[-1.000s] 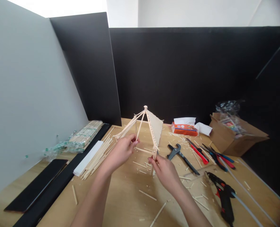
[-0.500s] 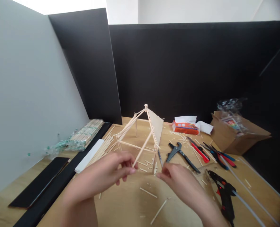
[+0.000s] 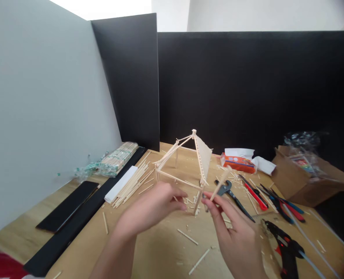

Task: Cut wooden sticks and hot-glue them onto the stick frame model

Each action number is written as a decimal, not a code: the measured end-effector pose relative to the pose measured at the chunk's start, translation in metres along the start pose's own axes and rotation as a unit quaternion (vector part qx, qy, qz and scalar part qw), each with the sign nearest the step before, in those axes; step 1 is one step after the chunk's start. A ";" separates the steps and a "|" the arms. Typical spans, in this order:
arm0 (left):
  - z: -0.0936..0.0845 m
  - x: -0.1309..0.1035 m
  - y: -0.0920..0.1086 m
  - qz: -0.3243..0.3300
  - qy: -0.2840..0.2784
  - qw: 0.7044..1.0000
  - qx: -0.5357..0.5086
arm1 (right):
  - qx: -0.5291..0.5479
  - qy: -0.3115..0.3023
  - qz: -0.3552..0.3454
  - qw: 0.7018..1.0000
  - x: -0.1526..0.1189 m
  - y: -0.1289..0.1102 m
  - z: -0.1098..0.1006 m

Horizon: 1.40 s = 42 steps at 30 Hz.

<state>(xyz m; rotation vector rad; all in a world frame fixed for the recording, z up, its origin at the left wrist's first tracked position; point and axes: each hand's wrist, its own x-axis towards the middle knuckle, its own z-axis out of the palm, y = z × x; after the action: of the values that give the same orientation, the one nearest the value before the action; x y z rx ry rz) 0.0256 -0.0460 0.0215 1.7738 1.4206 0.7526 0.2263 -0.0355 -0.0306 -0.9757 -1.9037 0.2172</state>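
Note:
A small house frame of thin wooden sticks [image 3: 179, 180] stands on the table, its right roof side covered with a panel of sticks [image 3: 204, 158]. My right hand [image 3: 232, 228] pinches a wooden stick [image 3: 220, 183] that slants up and right, just in front of the frame's near right post. A thin dark item by those fingers is too small to name. My left hand [image 3: 163, 199] is in front of the frame, its fingers apart and nothing visible between them.
Loose sticks [image 3: 133, 180] and a white strip [image 3: 121, 184] lie left. Bagged sticks [image 3: 122, 157] are behind them. Dark pliers [image 3: 235, 199], a red cutter [image 3: 254, 193], a glue gun [image 3: 286, 244], an orange tissue pack [image 3: 238, 162] and a cardboard box [image 3: 308, 186] are right.
The stick has passed from my left hand to my right hand. My left hand has opened. The view has turned slightly left.

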 end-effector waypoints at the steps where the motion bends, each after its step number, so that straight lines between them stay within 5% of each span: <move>1: -0.010 -0.004 -0.005 -0.022 0.038 0.999 -0.005 | -0.020 0.002 -0.020 1.000 0.000 0.002 0.000; 6: -0.057 -0.013 -0.037 -0.133 0.346 0.926 -0.072 | -0.156 -0.042 -0.119 0.980 0.007 0.004 0.014; 7: -0.062 -0.011 -0.044 -0.132 0.371 0.917 -0.064 | -0.189 -0.050 -0.132 0.972 0.010 0.003 0.018; 14: -0.054 0.018 -0.067 -0.091 0.246 0.965 -0.014 | -0.335 -0.095 -0.158 0.924 0.042 -0.008 0.035; 42: -0.054 0.031 -0.068 -0.022 0.245 0.969 -0.009 | -0.347 -0.140 -0.148 0.915 0.053 0.005 0.044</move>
<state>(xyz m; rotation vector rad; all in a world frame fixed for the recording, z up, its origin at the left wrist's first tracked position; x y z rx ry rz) -0.0487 0.0020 -0.0045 1.5988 1.7532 1.2353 0.1808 0.0160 -0.0212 -1.1246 -2.4304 -0.5688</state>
